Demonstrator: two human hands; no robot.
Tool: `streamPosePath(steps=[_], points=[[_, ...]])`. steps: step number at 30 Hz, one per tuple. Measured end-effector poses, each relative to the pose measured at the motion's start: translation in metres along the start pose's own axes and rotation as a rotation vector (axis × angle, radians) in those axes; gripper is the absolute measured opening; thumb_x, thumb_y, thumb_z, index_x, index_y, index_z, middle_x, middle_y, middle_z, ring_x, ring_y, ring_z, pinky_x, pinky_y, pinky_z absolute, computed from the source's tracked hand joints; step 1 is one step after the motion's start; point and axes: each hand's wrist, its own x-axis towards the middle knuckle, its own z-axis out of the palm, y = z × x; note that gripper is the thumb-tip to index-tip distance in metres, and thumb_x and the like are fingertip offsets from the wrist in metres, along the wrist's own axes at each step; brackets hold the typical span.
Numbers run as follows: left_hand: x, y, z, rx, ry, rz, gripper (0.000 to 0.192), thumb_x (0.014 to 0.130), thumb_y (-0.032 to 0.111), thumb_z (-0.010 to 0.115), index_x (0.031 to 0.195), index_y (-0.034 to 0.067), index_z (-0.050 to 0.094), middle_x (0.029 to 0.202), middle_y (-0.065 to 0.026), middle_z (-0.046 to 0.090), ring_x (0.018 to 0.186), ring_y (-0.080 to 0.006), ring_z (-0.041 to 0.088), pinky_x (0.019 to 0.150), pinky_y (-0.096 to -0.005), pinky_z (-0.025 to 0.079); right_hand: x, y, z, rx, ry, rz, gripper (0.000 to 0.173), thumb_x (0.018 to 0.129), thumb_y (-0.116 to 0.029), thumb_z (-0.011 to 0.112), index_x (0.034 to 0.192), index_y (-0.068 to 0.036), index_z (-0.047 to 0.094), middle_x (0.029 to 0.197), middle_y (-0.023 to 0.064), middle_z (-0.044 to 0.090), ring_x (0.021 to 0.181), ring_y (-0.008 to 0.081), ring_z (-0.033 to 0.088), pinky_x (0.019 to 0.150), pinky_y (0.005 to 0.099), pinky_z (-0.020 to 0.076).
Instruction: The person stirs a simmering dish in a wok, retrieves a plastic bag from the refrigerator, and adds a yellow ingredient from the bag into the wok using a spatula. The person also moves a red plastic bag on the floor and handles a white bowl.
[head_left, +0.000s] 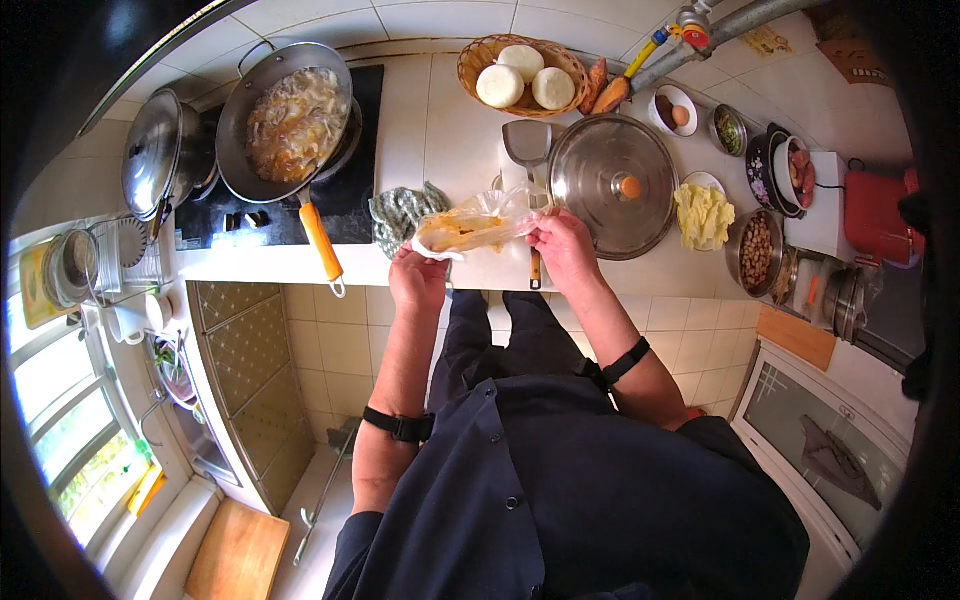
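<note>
Between my two hands a clear plastic bag (472, 226) is stretched out above the counter's front edge, with orange-brown residue inside it. My left hand (417, 279) grips its left end, where a white patch shows. Its right end is pinched in the fingers of my right hand (564, 251). Behind the bag lies a metal spatula (527, 142), its handle partly hidden. A patterned green-grey cloth (405, 214) sits just beyond my left hand. To the right of my right hand rests a glass pot lid (611, 187) with a wooden-looking knob.
On the black cooktop (277, 225) a wok (300, 127) holds pale food in brownish liquid; its orange handle (321, 240) juts past the counter edge. A wicker basket (469, 71) of white buns stands at the back. Cabbage leaves (705, 214) and a bowl of brown chunks (754, 251) are at right.
</note>
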Motion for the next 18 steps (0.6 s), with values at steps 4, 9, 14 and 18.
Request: streamPosePath(steps=[4,9,14,18], points=[[0.003,0.000,-0.006,-0.119,-0.005,-0.068,0.046,0.099,0.017,0.034,0.136,-0.004,0.051,0.132,-0.0223,0.059,0.120,-0.0387,0.057,0.108,-0.0517,0.044,0.001,0.011,-0.016,0.103,-0.042,0.058,0.012,0.093,-0.014,0.062,0.102,-0.008,0.066,0.099,0.0057,0.068,0.093,0.0157,0.061,0.083,0.0323,0.0477],[0.003,0.002,-0.016,-0.072,0.050,-0.130,0.048,0.104,0.026,0.030,0.138,-0.003,0.048,0.133,-0.0207,0.058,0.121,-0.0382,0.057,0.109,-0.0522,0.044,-0.002,0.016,-0.029,0.052,-0.118,0.138,0.014,0.092,-0.015,0.061,0.104,-0.008,0.066,0.101,0.0067,0.068,0.095,0.0183,0.062,0.086,0.0346,0.0480],[0.003,0.004,-0.019,-0.104,-0.052,-0.170,0.049,0.105,0.028,0.030,0.141,-0.003,0.044,0.140,-0.0226,0.052,0.126,-0.0403,0.053,0.110,-0.0549,0.042,0.004,-0.003,-0.033,0.103,-0.244,0.204,0.020,0.090,-0.013,0.056,0.106,-0.006,0.065,0.102,0.0094,0.069,0.093,0.0220,0.064,0.087,0.0385,0.0496],[-0.004,0.005,-0.010,-0.117,-0.142,-0.184,0.050,0.105,0.028,0.031,0.142,-0.004,0.042,0.144,-0.0243,0.048,0.131,-0.0420,0.049,0.112,-0.0557,0.041,0.021,-0.023,-0.029,-0.035,-0.099,0.149,0.039,0.092,-0.018,0.058,0.127,-0.002,0.061,0.115,0.0117,0.067,0.108,0.0229,0.063,0.094,0.0383,0.0495]])
